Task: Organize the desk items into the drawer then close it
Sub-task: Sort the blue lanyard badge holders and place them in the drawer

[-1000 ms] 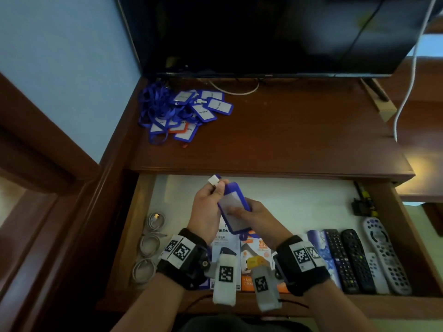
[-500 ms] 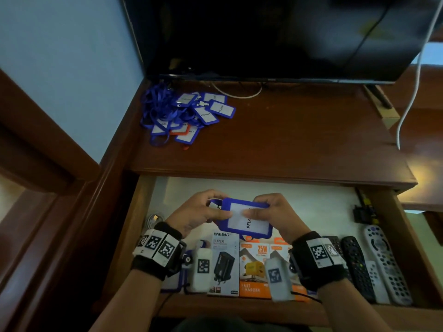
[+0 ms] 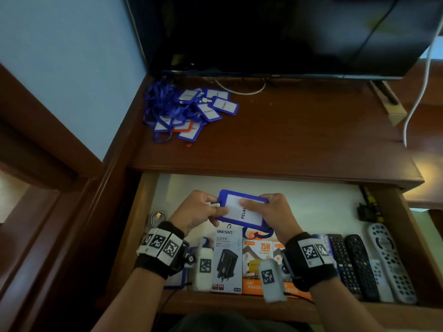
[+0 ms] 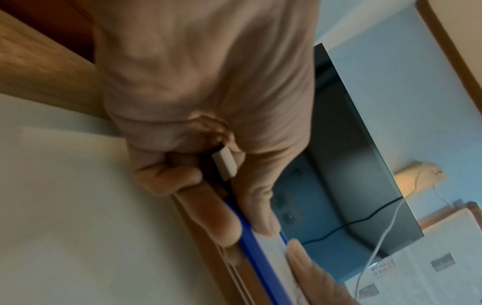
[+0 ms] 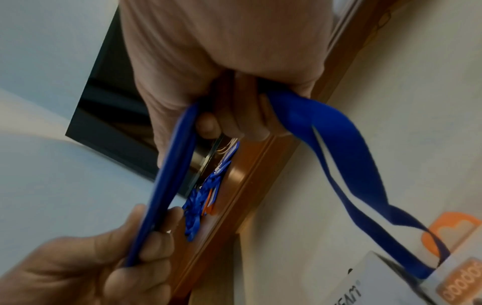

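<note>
— What sits at the back of the desk?

— A dark television (image 3: pixel 275 32), with a black cable hanging across its screen and a white cable (image 3: pixel 418 92) trailing down at the right.

— And around it?

— A pale blue wall (image 3: pixel 72 68) on the left, edged by dark wooden trim (image 3: pixel 43 149) running diagonally.

We see a pale blue wall (image 3: pixel 72 68) on the left, edged below by dark wooden trim (image 3: pixel 48 149). A wooden desk (image 3: pixel 287 140) stands against it, and a dark television (image 3: pixel 275 34) sits at its back (the screen shows nothing). A white cable (image 3: pixel 422 85) hangs down on the right. Warm light falls on the desk's right corner, and the rest is dim.
</note>
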`<action>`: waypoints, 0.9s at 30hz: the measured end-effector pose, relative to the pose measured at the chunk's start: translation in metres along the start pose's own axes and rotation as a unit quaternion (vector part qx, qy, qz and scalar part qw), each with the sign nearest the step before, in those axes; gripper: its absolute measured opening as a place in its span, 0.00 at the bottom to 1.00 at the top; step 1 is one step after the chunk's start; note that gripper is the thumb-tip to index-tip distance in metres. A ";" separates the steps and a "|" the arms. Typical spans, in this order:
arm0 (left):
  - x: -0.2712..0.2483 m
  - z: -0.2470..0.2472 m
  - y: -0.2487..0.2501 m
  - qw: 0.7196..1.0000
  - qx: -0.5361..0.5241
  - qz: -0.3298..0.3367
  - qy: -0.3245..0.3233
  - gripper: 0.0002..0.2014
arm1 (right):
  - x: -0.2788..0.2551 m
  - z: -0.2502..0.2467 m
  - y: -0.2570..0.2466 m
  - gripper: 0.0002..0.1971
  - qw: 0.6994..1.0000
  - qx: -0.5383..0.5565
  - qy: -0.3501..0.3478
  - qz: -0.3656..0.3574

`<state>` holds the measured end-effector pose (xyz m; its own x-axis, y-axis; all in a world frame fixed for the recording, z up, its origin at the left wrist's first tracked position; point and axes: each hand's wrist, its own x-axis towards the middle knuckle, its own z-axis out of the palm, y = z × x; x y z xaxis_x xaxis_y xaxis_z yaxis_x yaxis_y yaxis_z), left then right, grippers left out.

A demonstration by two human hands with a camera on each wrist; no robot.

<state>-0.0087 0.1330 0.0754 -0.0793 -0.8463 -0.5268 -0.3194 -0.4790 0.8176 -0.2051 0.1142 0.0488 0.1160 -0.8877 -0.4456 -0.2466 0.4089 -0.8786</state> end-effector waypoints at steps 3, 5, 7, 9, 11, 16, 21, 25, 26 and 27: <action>0.001 0.003 -0.001 0.999 -0.014 -0.016 0.032 0.04 | 0.002 0.001 0.005 0.21 1.000 -0.020 -0.003 0.015; 0.000 0.006 -0.001 0.998 -0.038 -0.024 0.042 0.01 | 0.001 0.003 0.009 0.22 0.999 0.007 -0.012 0.029; -0.001 0.007 -0.003 0.998 -0.052 -0.027 0.036 0.01 | 0.000 0.004 0.011 0.22 0.999 0.032 -0.011 0.037; -0.003 0.006 -0.006 0.999 -0.040 -0.028 0.016 0.02 | 0.000 0.005 0.011 0.19 0.998 0.042 -0.002 0.038; -0.003 0.004 -0.008 0.999 -0.020 -0.029 -0.005 0.04 | 0.001 0.005 0.010 0.19 0.999 0.032 0.007 0.032; -0.002 0.001 -0.008 0.999 -0.027 -0.037 -0.018 0.09 | 0.000 0.005 0.005 0.19 0.998 -0.048 -0.019 0.023; 0.000 0.002 -0.017 0.998 -0.037 -0.051 0.023 0.09 | 0.007 0.010 0.004 0.20 0.986 -0.164 0.006 -0.013; 0.000 0.001 -0.018 0.989 -0.105 -0.059 0.089 0.04 | 0.010 0.017 0.006 0.24 0.990 -0.138 0.019 -0.035; 0.000 -0.002 -0.018 0.985 -0.119 -0.055 0.115 0.02 | 0.010 0.018 0.007 0.25 0.991 -0.130 0.014 -0.041; 0.001 -0.004 -0.018 0.981 -0.127 -0.051 0.141 0.03 | 0.010 0.018 0.009 0.25 0.991 -0.126 0.007 -0.050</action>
<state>0.0008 0.1403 0.0611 0.2161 -0.8049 -0.5527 -0.0633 -0.5764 0.8147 -0.1884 0.1126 0.0334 0.1385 -0.9249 -0.3541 -0.4669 0.2543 -0.8469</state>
